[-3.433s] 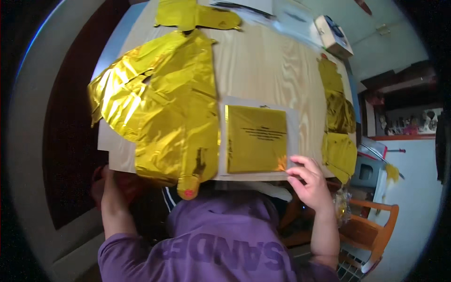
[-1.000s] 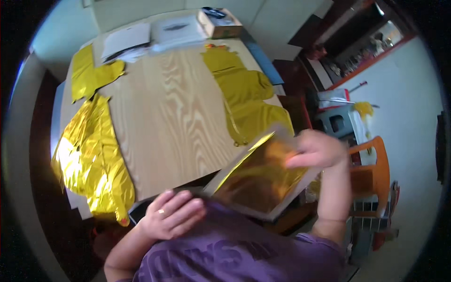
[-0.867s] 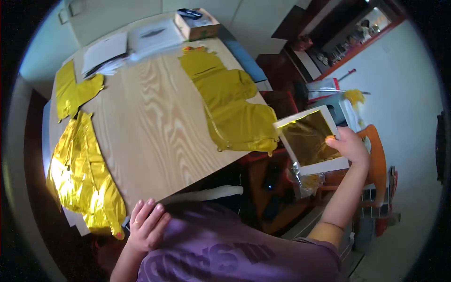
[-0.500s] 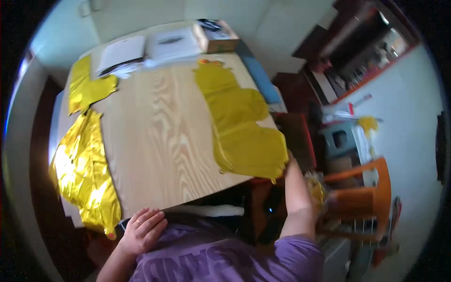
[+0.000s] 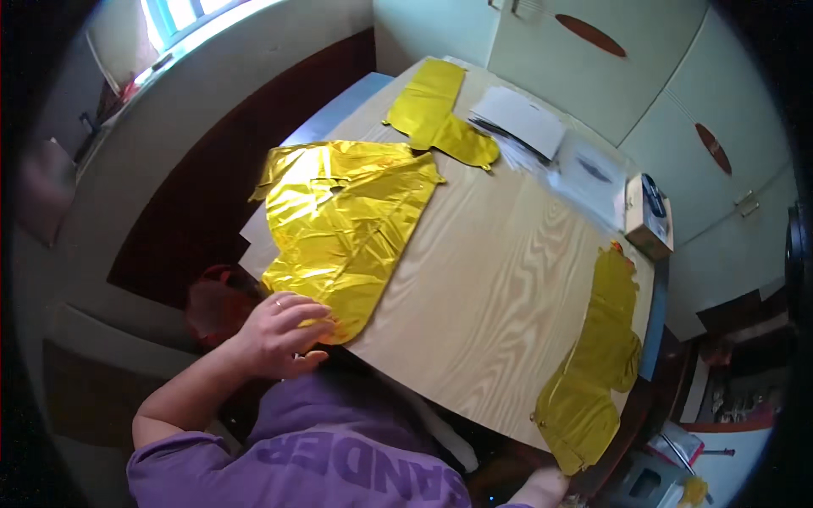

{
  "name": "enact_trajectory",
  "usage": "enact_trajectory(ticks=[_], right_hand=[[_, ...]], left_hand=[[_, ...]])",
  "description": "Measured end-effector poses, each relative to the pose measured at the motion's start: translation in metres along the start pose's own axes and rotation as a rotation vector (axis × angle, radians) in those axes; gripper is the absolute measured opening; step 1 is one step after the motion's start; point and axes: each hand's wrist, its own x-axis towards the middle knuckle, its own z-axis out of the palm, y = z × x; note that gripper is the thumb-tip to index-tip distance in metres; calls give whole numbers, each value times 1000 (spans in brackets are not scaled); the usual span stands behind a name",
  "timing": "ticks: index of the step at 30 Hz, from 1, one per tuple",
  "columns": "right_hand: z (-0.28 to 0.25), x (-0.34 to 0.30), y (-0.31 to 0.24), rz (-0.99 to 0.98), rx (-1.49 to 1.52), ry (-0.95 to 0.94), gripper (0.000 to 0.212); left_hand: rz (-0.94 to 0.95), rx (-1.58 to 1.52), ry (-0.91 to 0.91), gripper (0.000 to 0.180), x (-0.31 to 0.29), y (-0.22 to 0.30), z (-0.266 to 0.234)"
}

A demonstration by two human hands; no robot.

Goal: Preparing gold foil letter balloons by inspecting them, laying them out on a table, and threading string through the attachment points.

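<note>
My left hand (image 5: 278, 335) rests with spread fingers on the near tip of a large flat gold foil balloon (image 5: 343, 220) that lies on the left part of the wooden table (image 5: 500, 288). It holds nothing. My right hand (image 5: 542, 488) is barely visible at the lower edge, below the table's near right corner, next to the hanging end of another gold foil balloon (image 5: 593, 372); its fingers are hidden. A third gold foil piece (image 5: 436, 114) lies at the far end of the table.
White papers (image 5: 521, 123) and a clear sleeve lie at the far side, with a small cardboard box (image 5: 648, 216) beside them. A window sill and dark wall run along the left. Cupboards stand behind the table, and clutter sits on the floor at the lower right.
The gold packet in the clear sleeve that my right hand lifted off the table and carried to the right is gone from view. My head has turned left, and my left hand now rests on the large balloon.
</note>
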Motion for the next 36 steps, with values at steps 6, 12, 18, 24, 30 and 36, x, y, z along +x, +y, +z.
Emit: enact_trajectory(ticks=[6, 12, 18, 24, 30, 36], right_hand=[[-76, -38, 22, 123, 479, 435, 28], [-191, -163, -104, -299, 917, 892, 23], [-192, -302, -244, -1265, 587, 536, 19], [-153, -400, -319, -1504, 638, -462, 16], [-119, -370, -368, 36, 925, -2117, 58], [-111, -319, -348, -561, 414, -1622, 25]], left_hand=[[-23, 217, -198, 47, -53, -46, -19], [186, -3, -164, 35, -67, -96, -12], [198, 133, -156, 36, -51, -109, -16], [-356, -273, 194, 18, -49, -130, -24], [325, -464, 156, 24, 41, -52, 3], [387, -571, -89, 33, 84, 5, 85]])
